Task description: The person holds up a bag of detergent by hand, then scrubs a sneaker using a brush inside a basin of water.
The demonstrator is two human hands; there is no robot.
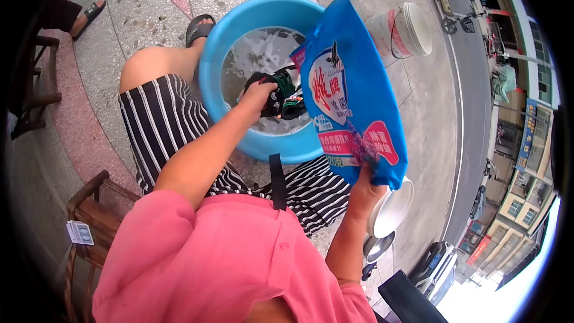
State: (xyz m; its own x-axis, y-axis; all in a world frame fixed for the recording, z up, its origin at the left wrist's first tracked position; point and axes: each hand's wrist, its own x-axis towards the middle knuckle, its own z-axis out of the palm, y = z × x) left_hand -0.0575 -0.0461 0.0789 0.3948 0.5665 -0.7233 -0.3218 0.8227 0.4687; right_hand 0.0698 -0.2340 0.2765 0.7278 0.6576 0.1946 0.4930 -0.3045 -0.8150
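Observation:
My left hand [258,99] is closed on dark cloth [284,93] in a round blue basin [213,78]. Cloudy, sudsy water [257,48] lies around the cloth, which also shows green, white and orange parts. My right hand [366,190] grips the lower end of a large blue bag [353,90] with white and pink printed labels. The bag is raised over the basin's right side and hides part of its rim. Whether anything is coming out of the bag cannot be seen.
A white bucket [399,31] stands beyond the bag, and another white container [391,208] is near my right wrist. A wooden chair [98,218] is at the left. Another person's sandalled feet [89,18] show at the upper left. A road with parked vehicles [435,266] runs along the right.

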